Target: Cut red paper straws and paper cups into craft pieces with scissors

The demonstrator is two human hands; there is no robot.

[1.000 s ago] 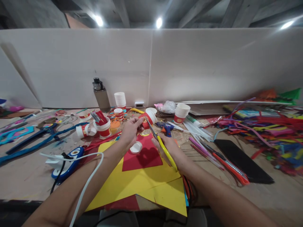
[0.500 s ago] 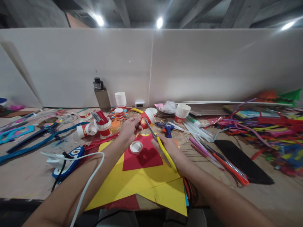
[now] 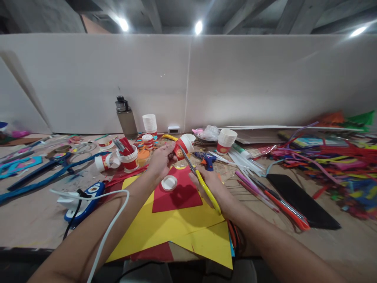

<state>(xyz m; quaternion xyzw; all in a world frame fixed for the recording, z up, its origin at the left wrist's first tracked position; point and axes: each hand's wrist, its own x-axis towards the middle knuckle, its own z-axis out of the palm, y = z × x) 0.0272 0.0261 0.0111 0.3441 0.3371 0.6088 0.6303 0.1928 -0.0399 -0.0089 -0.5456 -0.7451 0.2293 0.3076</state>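
My left hand (image 3: 160, 161) is closed on a small red and white paper cup (image 3: 183, 146), held tilted above the table. My right hand (image 3: 210, 184) grips yellow-handled scissors (image 3: 200, 181), and their blades reach up to the cup's side. Under both hands lies a red paper sheet (image 3: 179, 194) on top of yellow paper sheets (image 3: 176, 232). A white round cup bottom (image 3: 169, 183) rests on the red sheet.
A white cable (image 3: 108, 232) crosses my left forearm. A blue glue gun (image 3: 207, 159), stacked paper cups (image 3: 225, 140), a grey bottle (image 3: 126, 118), a cup of red sticks (image 3: 128, 155), straws (image 3: 265, 192), a black tablet (image 3: 300, 200) and heaped pipe cleaners (image 3: 338, 165) crowd the table.
The cup has turned a little in my left hand and shifted slightly toward it. The scissors stay at the cup. Nothing else has moved.
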